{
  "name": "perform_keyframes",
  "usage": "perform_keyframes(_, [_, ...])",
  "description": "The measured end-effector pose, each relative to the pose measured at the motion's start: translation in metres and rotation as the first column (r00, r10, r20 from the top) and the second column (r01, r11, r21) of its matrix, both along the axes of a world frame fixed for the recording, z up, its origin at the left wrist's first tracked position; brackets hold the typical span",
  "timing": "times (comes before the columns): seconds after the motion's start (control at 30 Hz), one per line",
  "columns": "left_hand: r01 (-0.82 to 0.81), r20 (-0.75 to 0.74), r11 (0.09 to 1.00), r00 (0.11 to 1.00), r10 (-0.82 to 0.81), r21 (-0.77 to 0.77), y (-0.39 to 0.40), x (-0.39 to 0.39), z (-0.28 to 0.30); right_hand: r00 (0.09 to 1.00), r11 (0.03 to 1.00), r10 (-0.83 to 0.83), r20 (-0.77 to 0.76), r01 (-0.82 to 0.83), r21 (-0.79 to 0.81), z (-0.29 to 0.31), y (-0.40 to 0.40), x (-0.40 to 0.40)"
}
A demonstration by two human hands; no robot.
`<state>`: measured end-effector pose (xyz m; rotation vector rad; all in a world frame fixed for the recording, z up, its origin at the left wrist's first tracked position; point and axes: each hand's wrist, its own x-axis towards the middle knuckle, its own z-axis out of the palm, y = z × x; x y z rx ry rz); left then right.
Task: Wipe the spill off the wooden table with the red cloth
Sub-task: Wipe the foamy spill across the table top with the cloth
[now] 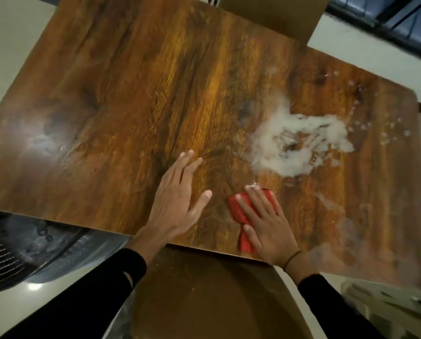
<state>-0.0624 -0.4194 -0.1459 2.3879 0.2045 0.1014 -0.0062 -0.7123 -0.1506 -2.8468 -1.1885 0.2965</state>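
Hands numbered two: the right hand [268, 223] pressed flat, fingers spread, on one red cloth [241, 211] near the white spill [299, 143]; the left hand [177, 196] lay open on the wooden table [131, 94].

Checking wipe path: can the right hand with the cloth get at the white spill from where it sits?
Probably yes. The right hand presses the red cloth flat, just short of the white spill; only bare table lies between.

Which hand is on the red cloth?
The right hand, pressing flat on the red cloth. The left hand lies bare on the wooden table.
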Motion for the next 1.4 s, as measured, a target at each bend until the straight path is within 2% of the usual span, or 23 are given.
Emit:
perform_keyframes(0.1, [0.051,-0.039,0.998,0.998,-0.050,0.030,-0.016,0.012,-0.002,0.917,0.917,-0.398,0.009,0.398,0.015,0.002,-0.030,0.002])
perform_keyframes(0.2, [0.058,-0.086,0.996,0.995,-0.052,0.067,-0.047,0.022,-0.002,0.717,0.717,-0.697,0.017,0.695,0.049,0.002,-0.050,0.003])
perform_keyframes(0.3, [-0.001,-0.128,0.996,0.992,0.013,0.088,-0.082,0.036,-0.004,0.473,0.472,-0.881,0.013,0.876,0.094,-0.004,-0.050,-0.002])
perform_keyframes(0.33, [-0.041,-0.140,0.995,0.989,0.054,0.095,-0.092,0.040,-0.005,0.414,0.414,-0.910,0.022,0.904,0.110,-0.006,-0.045,-0.008])
perform_keyframes(0.37, [-0.085,-0.146,0.990,0.984,0.102,0.115,-0.101,0.044,-0.006,0.394,0.395,-0.918,0.032,0.911,0.120,-0.006,-0.040,-0.015])
perform_keyframes(0.4, [-0.126,-0.140,0.981,0.979,0.147,0.146,-0.108,0.046,-0.007,0.427,0.428,-0.904,0.037,0.895,0.124,-0.007,-0.035,-0.022])
perform_keyframes(0.43, [-0.153,-0.125,0.970,0.976,0.178,0.187,-0.113,0.048,-0.009,0.510,0.511,-0.859,0.041,0.851,0.120,-0.008,-0.032,-0.030])
perform_keyframes(0.53, [-0.172,-0.090,0.940,0.974,0.206,0.294,-0.118,0.051,-0.019,0.846,0.846,-0.531,0.044,0.527,0.080,-0.016,-0.039,-0.031])
perform_keyframes(0.57, [-0.182,-0.087,0.936,0.972,0.217,0.303,-0.119,0.050,-0.022,0.913,0.912,-0.407,0.034,0.403,0.075,-0.017,-0.040,-0.022])
perform_keyframes(0.63, [-0.217,-0.095,0.931,0.963,0.254,0.293,-0.120,0.049,-0.022,0.979,0.975,-0.204,0.004,0.202,0.092,-0.013,-0.031,0.007])
perform_keyframes(0.77, [-0.212,-0.116,0.926,0.959,0.258,0.313,-0.121,0.051,-0.018,0.999,0.988,0.041,-0.005,-0.040,0.148,-0.004,0.008,0.084])
perform_keyframes(0.9, [-0.196,-0.147,0.917,0.955,0.259,0.348,-0.123,0.050,-0.017,0.985,0.981,0.161,0.059,-0.167,0.100,-0.004,0.034,0.154])
perform_keyframes(0.97, [-0.187,-0.147,0.916,0.956,0.253,0.354,-0.122,0.050,-0.018,0.994,0.988,0.094,0.057,-0.100,0.114,-0.005,0.028,0.179])
perform_keyframes(1.07, [-0.186,-0.157,0.914,0.954,0.256,0.361,-0.121,0.050,-0.019,0.989,0.977,-0.148,0.016,0.144,0.154,-0.006,0.001,0.193])
perform_keyframes(1.2, [-0.205,-0.157,0.905,0.947,0.279,0.373,-0.120,0.049,-0.023,0.928,0.920,-0.371,0.043,0.361,0.155,-0.007,-0.026,0.164])
perform_keyframes(1.3, [-0.229,-0.144,0.903,0.944,0.298,0.364,-0.119,0.049,-0.027,0.935,0.930,-0.354,0.031,0.348,0.121,-0.009,-0.026,0.125])
perform_keyframes(1.4, [-0.250,-0.144,0.903,0.938,0.315,0.350,-0.118,0.049,-0.031,0.988,0.982,-0.151,0.013,0.148,0.114,-0.012,-0.015,0.104])
